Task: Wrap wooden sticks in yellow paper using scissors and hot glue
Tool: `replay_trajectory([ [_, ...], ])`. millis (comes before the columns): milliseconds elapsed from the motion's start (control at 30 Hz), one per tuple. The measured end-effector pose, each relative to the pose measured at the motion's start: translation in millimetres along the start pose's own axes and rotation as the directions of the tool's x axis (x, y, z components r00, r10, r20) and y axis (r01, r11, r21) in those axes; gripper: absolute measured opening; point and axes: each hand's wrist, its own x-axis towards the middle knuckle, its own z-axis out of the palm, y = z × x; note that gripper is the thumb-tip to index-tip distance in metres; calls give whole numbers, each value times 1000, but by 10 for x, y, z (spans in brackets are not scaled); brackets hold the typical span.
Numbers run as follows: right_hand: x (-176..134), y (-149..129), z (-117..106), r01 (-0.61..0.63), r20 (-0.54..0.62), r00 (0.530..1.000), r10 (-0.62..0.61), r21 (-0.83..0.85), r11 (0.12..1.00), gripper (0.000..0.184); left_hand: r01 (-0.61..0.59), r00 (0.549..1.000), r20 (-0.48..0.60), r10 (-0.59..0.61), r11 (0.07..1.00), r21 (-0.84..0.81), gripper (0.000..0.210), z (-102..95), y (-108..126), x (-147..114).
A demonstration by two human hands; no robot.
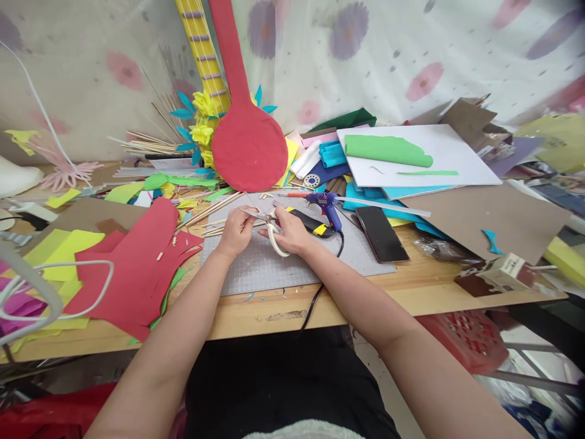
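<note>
My right hand (295,231) grips a pair of scissors (276,241) with white handles, above the grey cutting mat (256,274). The blades point left, towards my left hand (236,233). The fingers of my left hand are pinched together beside the blades. Whatever they hold is too small to make out. Several thin wooden sticks (214,210) lie on the mat and beside it, just past my left hand. Close beyond my right hand are a blue glue gun (325,207) with a clear glue stick and a black-and-yellow tool (313,224).
A red banjo-shaped piece (250,149) stands at the back beside a yellow stringed neck (203,49) with paper flowers. Red paper (123,274) lies left. A phone (382,234), white board (466,158) and cardboard (498,213) are right. A black cable (315,299) hangs over the front edge.
</note>
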Motion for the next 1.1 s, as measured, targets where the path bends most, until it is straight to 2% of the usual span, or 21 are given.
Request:
replay_trajectory([
  [233, -4, 6, -52, 5, 19, 1000, -4, -32, 999, 32, 77, 997, 29, -75, 994, -78, 23, 9, 5, 2],
  [533, 20, 25, 36, 98, -95, 991, -93, 53, 994, 29, -11, 999, -29, 12, 998, 55, 23, -16, -12, 10],
  [733, 8, 65, 43, 69, -82, 995, -61, 94, 993, 29, 7, 998, -58, -1, 993, 115, 27, -14, -32, 6],
  [900, -3, 83, 31, 58, -16, 998, -58, 13, 998, 29, 27, 997, -73, -21, 996, 80, 31, -10, -69, 8],
  [1100, -3, 42, 35, 39, -32, 999, -40, -19, 999, 36, 38, 995, -95, -31, 997, 73, 30, -8, -69, 9],
])
